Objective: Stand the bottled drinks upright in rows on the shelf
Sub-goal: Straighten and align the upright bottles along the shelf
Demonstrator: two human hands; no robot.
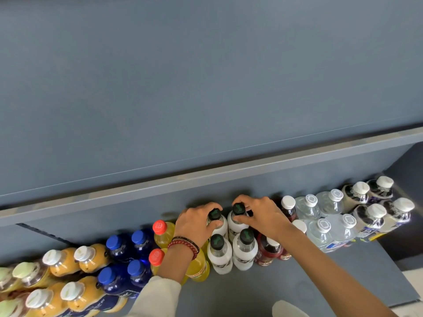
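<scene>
Gripping two upright drinks at the back of the grey shelf (251, 291): left hand (195, 225) curled round the left black-capped white plastic bottle (215, 214), right hand (261, 217) round the right black-capped white plastic bottle (238, 208). Close at 6 o'clock, two matching front bottles (219, 257); at 9 o'clock, red-capped yellow bottles (163, 234); at 3 o'clock, white-capped dark red bottles (265, 252).

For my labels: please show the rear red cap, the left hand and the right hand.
rear red cap (159, 226): head view, cap top.
left hand (195, 225): head view, back of hand.
right hand (261, 215): head view, back of hand.
</scene>
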